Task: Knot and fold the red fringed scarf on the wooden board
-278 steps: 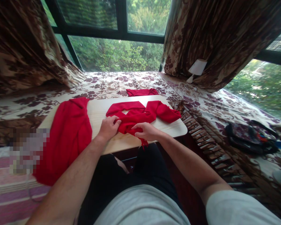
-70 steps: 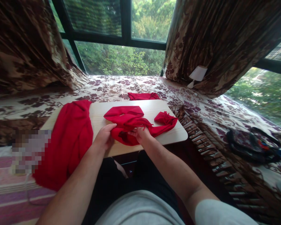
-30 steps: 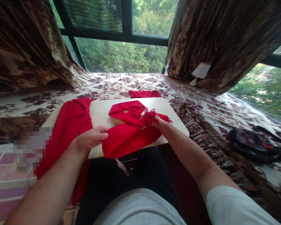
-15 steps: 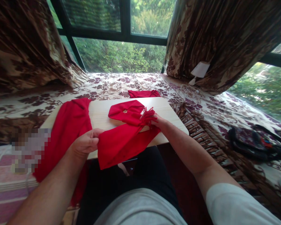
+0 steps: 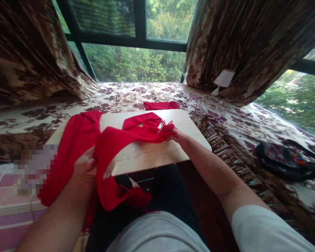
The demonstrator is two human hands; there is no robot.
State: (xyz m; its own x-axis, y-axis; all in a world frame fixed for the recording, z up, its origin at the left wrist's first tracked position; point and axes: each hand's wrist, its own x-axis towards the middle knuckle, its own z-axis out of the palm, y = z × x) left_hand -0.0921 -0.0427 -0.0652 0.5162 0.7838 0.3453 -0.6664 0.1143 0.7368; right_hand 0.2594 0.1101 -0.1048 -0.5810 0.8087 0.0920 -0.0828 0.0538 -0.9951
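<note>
A red fringed scarf [image 5: 111, 140] stretches between my hands above the front of the pale wooden table [image 5: 152, 155]. My left hand [image 5: 85, 163] is closed on it; the scarf curves over the fingers and its tasselled end hangs above my lap. With closed fingers, my right hand [image 5: 179, 136] grips the other part beside a tuft of red fringe, resting on the tabletop. Just behind lies a folded red loop [image 5: 141, 120] with a small gap in its middle; whether it belongs to the same scarf I cannot tell.
A larger red cloth [image 5: 78, 136] drapes over the table's left side and hangs down. Beyond the far edge is a folded red cloth [image 5: 161, 105]. A small white lamp [image 5: 225, 77] and a dark bag [image 5: 283, 161] are on the flowered cover to the right.
My left hand has moved left and slightly down, drawing the scarf with it. The wide flap has swung into a curve, with its fringe dangling. My right hand has hardly moved.
</note>
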